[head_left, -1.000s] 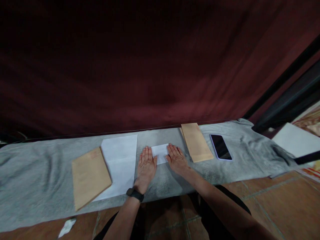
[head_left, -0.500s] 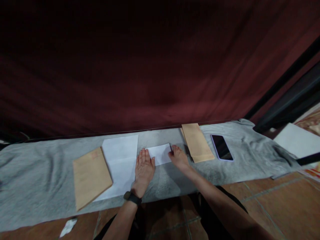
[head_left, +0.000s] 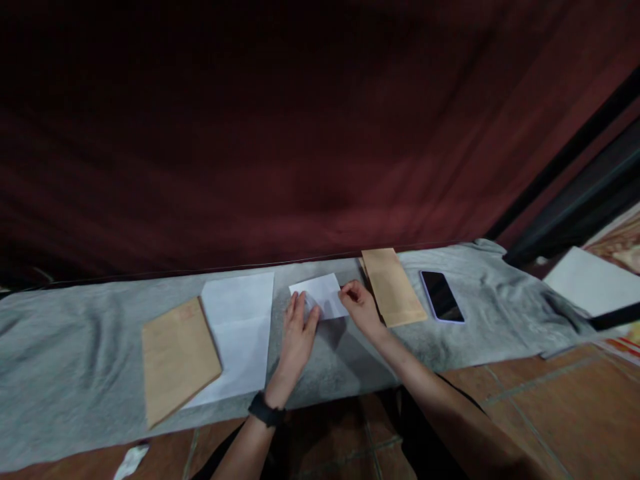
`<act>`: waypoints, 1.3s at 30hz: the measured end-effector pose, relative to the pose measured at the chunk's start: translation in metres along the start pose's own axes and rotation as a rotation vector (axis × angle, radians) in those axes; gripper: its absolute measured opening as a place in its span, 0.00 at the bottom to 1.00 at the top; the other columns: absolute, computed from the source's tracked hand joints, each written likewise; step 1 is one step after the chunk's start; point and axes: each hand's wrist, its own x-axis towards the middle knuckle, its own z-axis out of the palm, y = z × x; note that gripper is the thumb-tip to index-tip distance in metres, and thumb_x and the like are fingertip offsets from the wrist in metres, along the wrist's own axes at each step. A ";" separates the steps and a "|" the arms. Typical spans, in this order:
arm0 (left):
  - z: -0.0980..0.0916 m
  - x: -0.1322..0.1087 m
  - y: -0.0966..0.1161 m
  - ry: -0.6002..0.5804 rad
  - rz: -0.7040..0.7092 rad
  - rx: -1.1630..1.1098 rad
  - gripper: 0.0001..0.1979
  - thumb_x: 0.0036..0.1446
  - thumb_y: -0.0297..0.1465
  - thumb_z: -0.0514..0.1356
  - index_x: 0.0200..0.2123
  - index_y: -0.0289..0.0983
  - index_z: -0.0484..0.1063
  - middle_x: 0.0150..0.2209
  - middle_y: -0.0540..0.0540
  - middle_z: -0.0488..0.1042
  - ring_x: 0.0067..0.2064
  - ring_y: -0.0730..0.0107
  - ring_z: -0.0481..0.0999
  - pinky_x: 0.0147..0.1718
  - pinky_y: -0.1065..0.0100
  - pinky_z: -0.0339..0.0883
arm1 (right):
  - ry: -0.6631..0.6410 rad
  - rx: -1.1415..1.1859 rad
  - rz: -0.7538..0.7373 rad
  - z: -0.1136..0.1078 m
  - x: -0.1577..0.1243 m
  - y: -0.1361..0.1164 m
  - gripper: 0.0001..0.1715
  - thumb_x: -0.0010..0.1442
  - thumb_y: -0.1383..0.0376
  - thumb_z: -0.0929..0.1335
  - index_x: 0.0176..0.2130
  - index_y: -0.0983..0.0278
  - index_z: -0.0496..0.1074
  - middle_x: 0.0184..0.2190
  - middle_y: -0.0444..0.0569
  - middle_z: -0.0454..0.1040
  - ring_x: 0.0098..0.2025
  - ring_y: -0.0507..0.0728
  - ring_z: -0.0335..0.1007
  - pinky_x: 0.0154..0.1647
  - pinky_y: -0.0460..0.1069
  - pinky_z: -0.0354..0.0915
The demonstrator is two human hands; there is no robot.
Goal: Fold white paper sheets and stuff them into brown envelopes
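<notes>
A small folded sheet of white paper (head_left: 327, 297) is between my two hands, slightly tilted, with a shadow beneath it on the grey cloth. My left hand (head_left: 299, 330) grips its left side, the thumb over the paper and the fingers along the edge. At the right edge, my right hand (head_left: 362, 308) pinches the paper between thumb and curled fingers. Left of my left hand lies a larger white sheet (head_left: 245, 333) with a faint crease, partly covered by a stack of brown envelopes (head_left: 181, 357). More brown envelopes (head_left: 395, 287) lie just right of my right hand.
A phone (head_left: 442, 297) with a purple edge lies farther right on the grey cloth (head_left: 505, 313). Behind the long narrow surface hangs a dark red curtain (head_left: 310, 167). Below is a tiled floor (head_left: 575, 407) with a white scrap (head_left: 131, 461) on it.
My left hand has gone from lying flat at the paper's left edge to gripping it. The folded paper has turned and moved slightly up and right. My right hand now pinches its right edge.
</notes>
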 end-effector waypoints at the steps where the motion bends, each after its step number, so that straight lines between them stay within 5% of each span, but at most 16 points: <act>1: 0.002 -0.002 0.007 -0.018 -0.033 -0.179 0.28 0.64 0.43 0.58 0.64 0.40 0.65 0.70 0.39 0.59 0.71 0.54 0.56 0.68 0.49 0.51 | 0.030 0.073 -0.076 -0.001 -0.004 -0.008 0.08 0.60 0.58 0.66 0.33 0.60 0.68 0.27 0.41 0.72 0.30 0.53 0.70 0.33 0.46 0.66; 6: 0.011 -0.010 0.030 -0.112 -0.287 -0.914 0.26 0.55 0.46 0.66 0.53 0.40 0.73 0.56 0.42 0.76 0.59 0.58 0.74 0.55 0.62 0.69 | -0.155 0.097 -0.304 0.007 -0.031 -0.029 0.06 0.63 0.63 0.66 0.41 0.59 0.72 0.41 0.45 0.78 0.43 0.55 0.75 0.43 0.48 0.70; 10: 0.007 -0.004 0.026 -0.078 -0.426 -1.021 0.23 0.52 0.45 0.68 0.45 0.36 0.75 0.48 0.42 0.80 0.50 0.60 0.79 0.46 0.65 0.74 | -0.240 0.039 -0.346 0.017 -0.038 -0.021 0.14 0.66 0.66 0.62 0.48 0.60 0.73 0.45 0.48 0.79 0.47 0.55 0.75 0.48 0.49 0.70; 16: -0.002 0.005 -0.010 -0.107 -0.461 -0.661 0.22 0.57 0.36 0.59 0.53 0.34 0.72 0.50 0.38 0.78 0.45 0.56 0.79 0.36 0.60 0.77 | -0.255 -0.268 -0.285 0.017 -0.035 0.001 0.21 0.69 0.68 0.59 0.55 0.59 0.73 0.54 0.48 0.76 0.57 0.54 0.71 0.60 0.51 0.67; 21: -0.002 0.006 -0.035 -0.125 -0.399 -0.296 0.21 0.59 0.32 0.54 0.55 0.35 0.69 0.36 0.42 0.79 0.29 0.63 0.78 0.27 0.59 0.76 | -0.355 -0.569 -0.363 0.027 -0.048 0.025 0.26 0.72 0.64 0.58 0.66 0.60 0.64 0.67 0.50 0.64 0.68 0.56 0.58 0.69 0.56 0.58; 24: -0.004 0.007 -0.038 -0.136 -0.387 -0.079 0.21 0.60 0.32 0.53 0.56 0.33 0.67 0.30 0.44 0.77 0.21 0.64 0.75 0.24 0.59 0.73 | -0.370 -0.736 -0.401 0.033 -0.055 0.037 0.28 0.73 0.60 0.59 0.68 0.64 0.61 0.70 0.53 0.58 0.71 0.59 0.53 0.72 0.59 0.52; 29: -0.008 0.007 -0.034 -0.140 -0.338 0.183 0.19 0.62 0.31 0.53 0.55 0.32 0.66 0.34 0.40 0.78 0.30 0.57 0.80 0.33 0.57 0.75 | -0.313 -0.887 -0.397 0.033 -0.052 0.048 0.30 0.74 0.56 0.58 0.69 0.66 0.58 0.71 0.53 0.54 0.72 0.61 0.50 0.72 0.61 0.47; 32: -0.009 0.006 -0.034 -0.130 -0.309 0.251 0.18 0.62 0.30 0.52 0.54 0.32 0.66 0.34 0.40 0.79 0.33 0.57 0.81 0.36 0.58 0.75 | -0.256 -0.923 -0.390 0.027 -0.046 0.053 0.32 0.74 0.56 0.58 0.69 0.67 0.57 0.70 0.55 0.54 0.72 0.62 0.50 0.72 0.61 0.48; 39: -0.015 0.010 -0.035 -0.185 -0.360 0.275 0.13 0.64 0.29 0.50 0.49 0.34 0.68 0.24 0.49 0.74 0.23 0.65 0.76 0.28 0.65 0.70 | -0.217 -0.984 -0.321 0.012 -0.036 0.061 0.32 0.74 0.57 0.56 0.70 0.68 0.54 0.70 0.56 0.55 0.72 0.62 0.50 0.72 0.61 0.47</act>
